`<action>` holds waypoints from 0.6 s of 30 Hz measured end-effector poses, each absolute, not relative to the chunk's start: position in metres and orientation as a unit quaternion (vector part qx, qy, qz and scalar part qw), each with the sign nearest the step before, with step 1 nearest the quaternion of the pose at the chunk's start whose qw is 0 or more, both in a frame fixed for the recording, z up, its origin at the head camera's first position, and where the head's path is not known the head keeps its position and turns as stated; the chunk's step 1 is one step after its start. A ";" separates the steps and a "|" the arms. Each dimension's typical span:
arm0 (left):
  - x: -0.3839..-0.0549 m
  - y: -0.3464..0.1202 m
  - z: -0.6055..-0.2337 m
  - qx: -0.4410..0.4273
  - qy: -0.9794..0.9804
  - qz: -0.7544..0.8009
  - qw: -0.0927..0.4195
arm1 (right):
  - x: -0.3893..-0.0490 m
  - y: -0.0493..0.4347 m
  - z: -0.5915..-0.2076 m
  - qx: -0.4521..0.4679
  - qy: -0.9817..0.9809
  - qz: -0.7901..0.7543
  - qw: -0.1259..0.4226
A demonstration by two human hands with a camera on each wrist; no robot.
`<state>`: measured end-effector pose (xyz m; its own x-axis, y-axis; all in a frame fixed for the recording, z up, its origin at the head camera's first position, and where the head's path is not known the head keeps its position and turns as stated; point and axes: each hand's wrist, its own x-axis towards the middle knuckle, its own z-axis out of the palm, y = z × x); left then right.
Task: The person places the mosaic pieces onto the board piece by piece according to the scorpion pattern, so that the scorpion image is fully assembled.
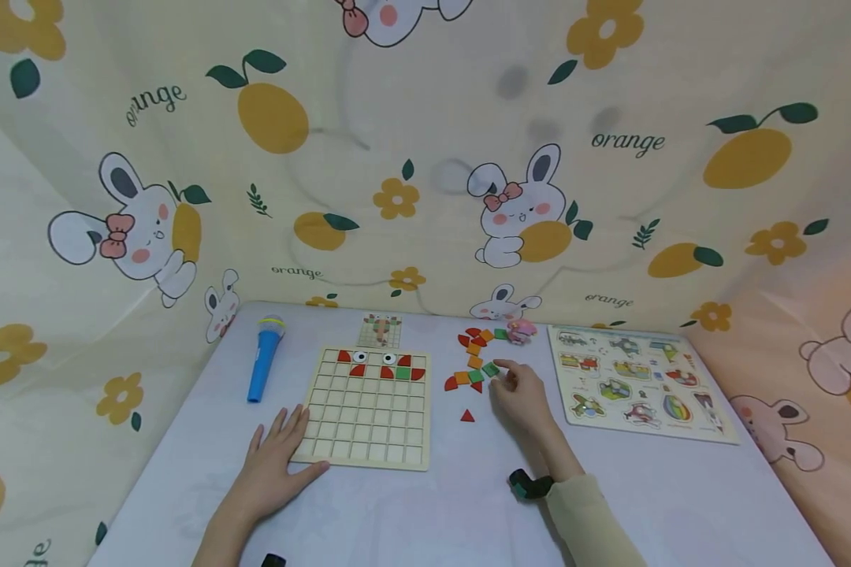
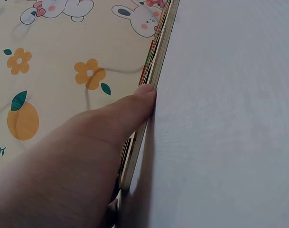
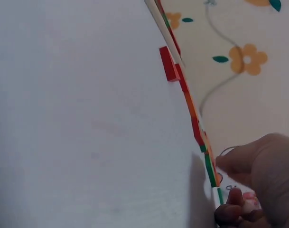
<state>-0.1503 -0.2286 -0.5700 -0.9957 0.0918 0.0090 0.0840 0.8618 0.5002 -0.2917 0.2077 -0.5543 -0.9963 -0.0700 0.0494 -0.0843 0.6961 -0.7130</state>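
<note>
A wooden grid board [image 1: 369,429] lies flat on the table, with red quarter-round pieces, two eye pieces and one green square along its top rows. My left hand [image 1: 273,468] rests at the board's lower left corner, fingers spread along the left side and thumb on the near edge. In the left wrist view the thumb [image 2: 145,90] presses that edge. Right of the board, my right hand [image 1: 521,398] pinches a small green square tile [image 1: 492,369] between thumb and forefinger. Beside it lie a green tile [image 1: 476,376], an orange tile [image 1: 462,378] and several red pieces.
A small pattern card [image 1: 379,331] lies behind the board. At the left is a blue toy microphone [image 1: 262,362], and at the right a picture puzzle board [image 1: 638,386]. A pink figurine [image 1: 520,331] stands at the back, and a red triangle [image 1: 467,416] lies nearer.
</note>
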 end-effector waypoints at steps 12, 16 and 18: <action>-0.150 -0.228 -0.569 0.046 0.966 0.253 0.011 | -0.312 0.209 -0.561 0.029 -0.955 0.295 0.005; -0.149 -0.227 -0.568 0.045 0.966 0.254 0.012 | -0.311 0.209 -0.560 0.041 -0.959 0.282 0.004; -0.149 -0.228 -0.568 0.045 0.966 0.253 0.012 | -0.311 0.209 -0.561 0.053 -0.960 0.274 0.004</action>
<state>-0.1490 -0.2280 -0.5680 -0.9957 0.0926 0.0005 0.0809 0.8676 0.4906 -0.3114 0.2091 -0.5609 -0.9945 -0.0988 0.0361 -0.1030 0.8439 -0.5266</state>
